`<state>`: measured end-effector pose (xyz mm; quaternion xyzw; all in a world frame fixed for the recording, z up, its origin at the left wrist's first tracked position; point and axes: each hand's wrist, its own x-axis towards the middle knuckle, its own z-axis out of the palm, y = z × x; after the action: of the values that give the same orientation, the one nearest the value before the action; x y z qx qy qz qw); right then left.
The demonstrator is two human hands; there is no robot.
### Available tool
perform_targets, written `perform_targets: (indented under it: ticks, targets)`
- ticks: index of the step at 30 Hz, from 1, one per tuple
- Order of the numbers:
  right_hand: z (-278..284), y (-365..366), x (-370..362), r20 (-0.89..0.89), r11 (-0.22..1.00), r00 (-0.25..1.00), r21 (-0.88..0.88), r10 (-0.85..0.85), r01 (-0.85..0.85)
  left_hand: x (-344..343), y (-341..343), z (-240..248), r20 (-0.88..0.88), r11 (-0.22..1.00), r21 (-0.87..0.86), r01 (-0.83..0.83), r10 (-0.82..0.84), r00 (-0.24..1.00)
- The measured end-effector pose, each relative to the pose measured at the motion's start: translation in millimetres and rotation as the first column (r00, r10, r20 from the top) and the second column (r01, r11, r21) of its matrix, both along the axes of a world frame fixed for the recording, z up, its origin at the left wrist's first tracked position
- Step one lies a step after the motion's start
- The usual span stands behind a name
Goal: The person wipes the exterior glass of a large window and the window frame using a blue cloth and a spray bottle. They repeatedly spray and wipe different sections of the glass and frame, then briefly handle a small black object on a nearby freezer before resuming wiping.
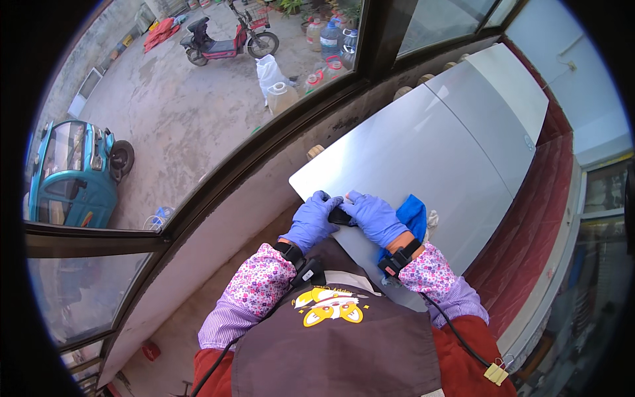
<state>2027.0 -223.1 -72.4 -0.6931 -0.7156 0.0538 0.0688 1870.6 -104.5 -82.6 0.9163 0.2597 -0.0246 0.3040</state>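
Both my hands wear purple-blue gloves and meet at the near left edge of a glossy pale-grey tabletop. Between them is a small black object, its kind mostly hidden by the fingers. My left hand closes on its left side, and my right hand pinches it from the right. A bright blue cloth lies crumpled beside my right hand and wrist. Next to it is a small whitish crumpled piece, perhaps cloth.
A dark-framed window runs along the left, with a scooter, a teal three-wheeler and several plastic bottles outside. Dark red tiles border the table on the right. Black cables run from my wrist straps; a yellow clip hangs on one.
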Motion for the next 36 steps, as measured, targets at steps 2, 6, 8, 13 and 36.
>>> perform_targets:
  ticks: [2,6,8,13,36]
  targets:
    - [-4,-2,0,-0.048,0.999,0.999,-0.034,-0.005,0.004,0,1,-7,0.028,1.000,-0.018,-0.022,0.022,0.999]
    - [-12,-3,-1,-0.224,0.994,0.974,0.093,-0.035,0.057,0,6,-17,0.095,0.989,-0.127,-0.078,0.090,0.991]
    - [-15,-3,-2,-0.343,0.991,0.933,0.030,-0.113,0.131,-2,7,-19,0.103,0.974,-0.200,-0.109,0.132,0.986]
    - [-15,-6,-1,-0.613,0.965,0.757,-0.036,-0.226,0.258,-2,6,-17,0.116,0.944,-0.301,-0.136,0.177,0.977]
    - [-24,-56,41,-0.792,0.691,0.195,-0.349,-0.579,0.633,50,-6,0,-0.235,0.577,-0.782,-0.238,0.080,0.969]
